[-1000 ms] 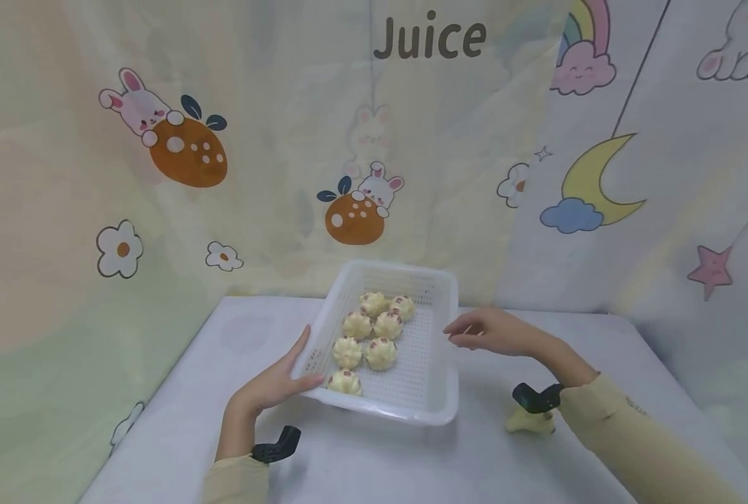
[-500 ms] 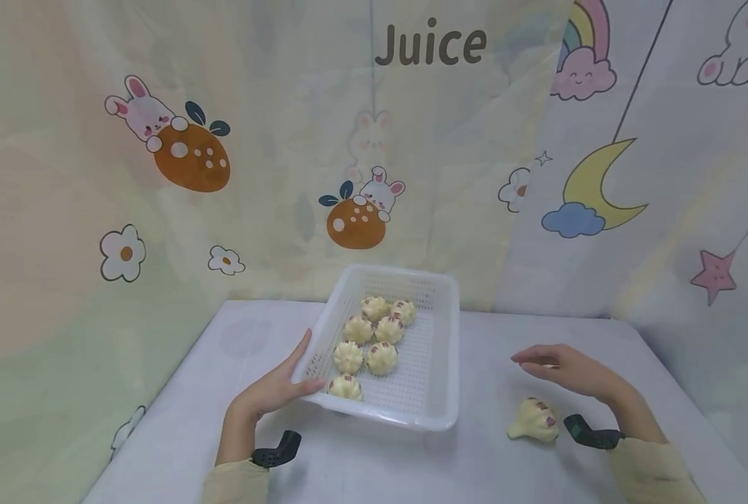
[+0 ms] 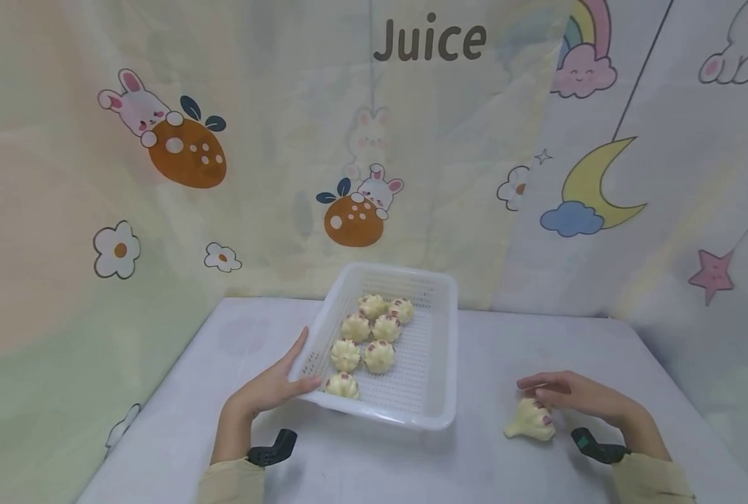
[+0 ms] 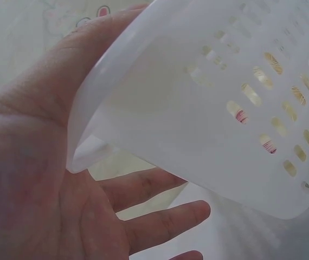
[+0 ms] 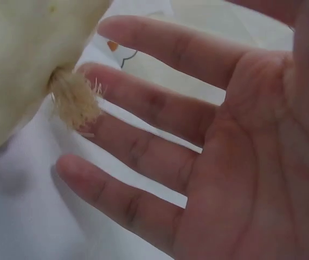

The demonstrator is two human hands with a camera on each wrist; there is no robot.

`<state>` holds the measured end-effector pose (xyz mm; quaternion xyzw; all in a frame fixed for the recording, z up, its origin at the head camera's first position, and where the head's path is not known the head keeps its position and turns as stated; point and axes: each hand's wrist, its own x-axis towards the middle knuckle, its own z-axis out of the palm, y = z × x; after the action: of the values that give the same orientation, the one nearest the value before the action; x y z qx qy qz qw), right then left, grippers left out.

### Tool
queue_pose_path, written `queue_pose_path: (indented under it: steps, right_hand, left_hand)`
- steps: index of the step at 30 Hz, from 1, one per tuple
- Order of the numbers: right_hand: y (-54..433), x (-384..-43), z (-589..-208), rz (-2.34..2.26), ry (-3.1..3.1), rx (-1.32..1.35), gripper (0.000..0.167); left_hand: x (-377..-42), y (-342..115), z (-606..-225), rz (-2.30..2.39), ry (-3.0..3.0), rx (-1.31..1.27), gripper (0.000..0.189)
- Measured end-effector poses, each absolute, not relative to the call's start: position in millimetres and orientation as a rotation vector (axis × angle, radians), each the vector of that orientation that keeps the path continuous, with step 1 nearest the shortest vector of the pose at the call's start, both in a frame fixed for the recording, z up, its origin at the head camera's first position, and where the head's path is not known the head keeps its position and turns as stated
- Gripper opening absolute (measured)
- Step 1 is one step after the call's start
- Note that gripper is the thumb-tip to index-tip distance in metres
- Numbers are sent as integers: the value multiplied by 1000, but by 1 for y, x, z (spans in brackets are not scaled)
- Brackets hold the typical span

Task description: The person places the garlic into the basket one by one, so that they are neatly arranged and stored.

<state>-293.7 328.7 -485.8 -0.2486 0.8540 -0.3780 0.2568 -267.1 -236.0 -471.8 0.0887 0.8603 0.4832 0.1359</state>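
Note:
My left hand (image 3: 266,386) grips the near left corner of a white plastic basket (image 3: 441,378), thumb over the rim and fingers beneath, as the left wrist view shows. Several pale garlic bulbs (image 3: 380,357) with reddish marks lie inside, mostly on its left half. To the right, one loose garlic bulb (image 3: 529,420) lies on the table, stem pointing left. My right hand (image 3: 578,393) is just over its far side. In the right wrist view, the fingers spread nearly straight beside the bulb (image 5: 19,65) and its root tuft; whether they touch it, I cannot tell.
A white-covered table (image 3: 374,465) carries everything. Behind it hangs a printed cloth backdrop (image 3: 273,210) with cartoon rabbits and flowers. The basket's near end appears raised above the tabletop. Each wrist wears a black camera mount (image 3: 274,449).
My right hand has moved from the basket's right rim rightward and down to the loose garlic bulb. My left hand and the basket stay where they were.

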Motion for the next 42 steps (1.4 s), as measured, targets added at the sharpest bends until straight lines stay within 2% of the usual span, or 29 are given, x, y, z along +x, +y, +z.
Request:
queue_pose_path:
  steps: [9, 22, 30, 42]
  right_hand:
    - [327, -291, -486, -1029, 2246, -612, 38]
    - [329, -293, -487, -1097, 2132, -661, 38]
    - [330, -294, -486, -1147, 2044, -702, 45]
    - [320, -286, -484, -1090, 2082, -774, 37]
  left_hand:
    - [-269, -238, -468, 1394, 2493, 281, 101]
    - [-268, -236, -463, 1334, 2521, 236, 102]
    - [-262, -230, -453, 1283, 2546, 220, 104]
    - [-254, -229, -451, 1248, 2560, 227, 101]
